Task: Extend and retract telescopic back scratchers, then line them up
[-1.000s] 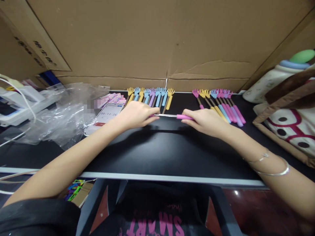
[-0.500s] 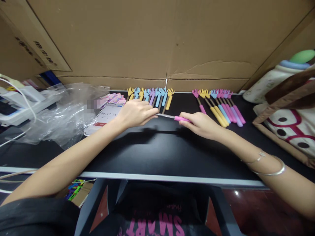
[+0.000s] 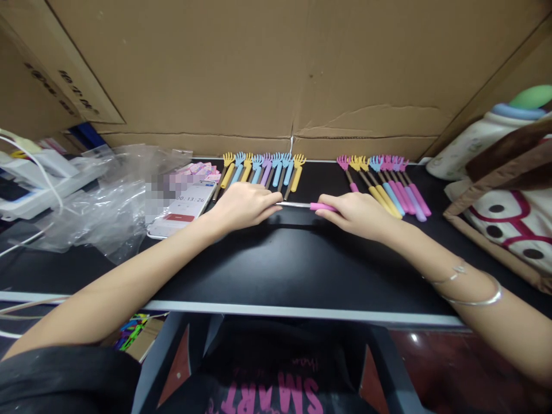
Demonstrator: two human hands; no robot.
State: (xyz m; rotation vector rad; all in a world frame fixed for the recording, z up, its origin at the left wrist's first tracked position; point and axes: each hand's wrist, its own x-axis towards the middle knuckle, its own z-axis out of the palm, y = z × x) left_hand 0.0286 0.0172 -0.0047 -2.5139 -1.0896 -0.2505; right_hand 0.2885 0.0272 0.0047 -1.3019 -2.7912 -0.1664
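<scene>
Brown cardboard stands across the back; dark printed characters on its left-hand part, too slanted and blurred to read. In front of it, a black worktop with a pale front edge. Below that edge, the person's dark shirt, pink lettering: "SMART", with a thinner "than" above. Far right, a cloth bag, brown strap, dark red spectacle pattern on white; contents hidden. At left, crumpled clear plastic. Behind the bag, a white bottle, blue collar, green top, faint pattern; contents hidden. Two groups of small hand-shaped scratchers lie along the back: left group yellow, blue and purple; right group pink, yellow, blue and purple. Left hand and right hand face each other between and in front of the groups, above the worktop. Phone flat beside the left hand, display "00:13:26", red button beneath. Held level between the hands, a pink-handled rod: left fingers pinch its silver end, right fingers grip the pink handle. Behind the phone, pink printed packets, print illegible.
</scene>
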